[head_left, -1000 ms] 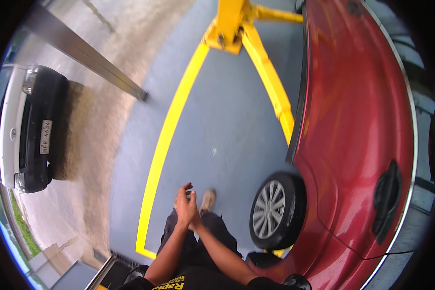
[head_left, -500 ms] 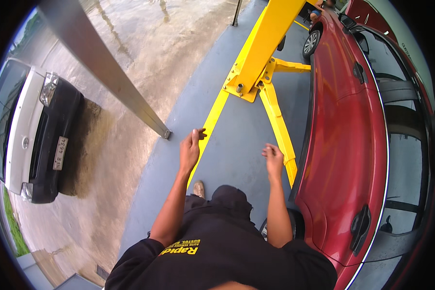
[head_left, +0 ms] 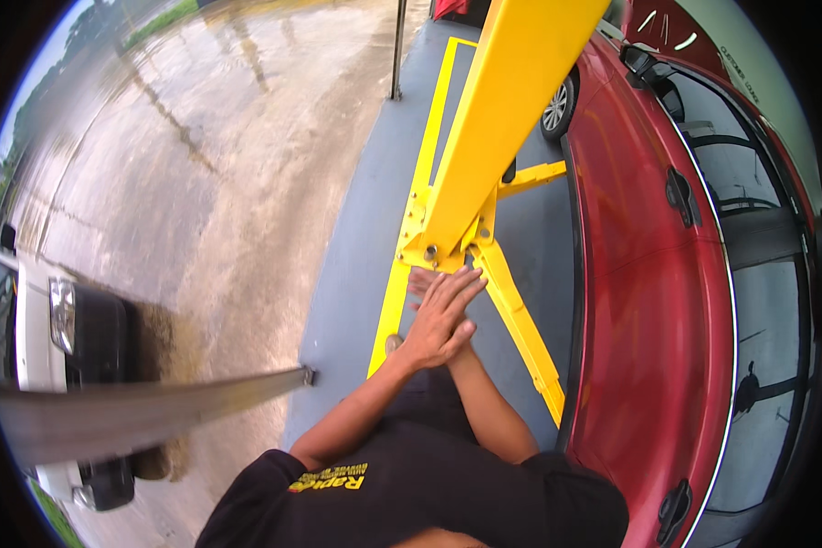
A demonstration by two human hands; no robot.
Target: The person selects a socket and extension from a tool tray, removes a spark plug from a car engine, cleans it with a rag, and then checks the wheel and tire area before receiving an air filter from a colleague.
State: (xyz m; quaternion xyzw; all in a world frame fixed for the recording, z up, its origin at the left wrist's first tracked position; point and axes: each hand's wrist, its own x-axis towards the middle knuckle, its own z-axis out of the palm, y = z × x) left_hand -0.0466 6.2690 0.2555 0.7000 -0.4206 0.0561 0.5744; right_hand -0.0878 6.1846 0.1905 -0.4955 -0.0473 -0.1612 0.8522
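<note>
My left hand (head_left: 438,324) lies across my right hand (head_left: 422,283), palms close or touching, above my dark clothing. The left fingers are stretched out; the right fingers are partly hidden and blurred but appear extended. Neither holds anything visible. Just beyond them stands a yellow lift column (head_left: 507,91) on a bolted base, with one yellow arm (head_left: 521,329) angled back beside a red car (head_left: 639,320) on my right. A yellow painted line (head_left: 388,324) runs along the blue-grey floor (head_left: 338,292).
A steel post (head_left: 146,411) crosses low on the left. Beyond it a white vehicle with a black bumper (head_left: 100,320) is parked on wet concrete (head_left: 219,183). Another thin post (head_left: 396,55) stands at the floor's far edge. A car wheel (head_left: 555,105) shows past the column.
My hands were together, parted half a second ago, and overlap again now. I have moved forward toward the column, and the left-hand post and white vehicle have shifted back in view.
</note>
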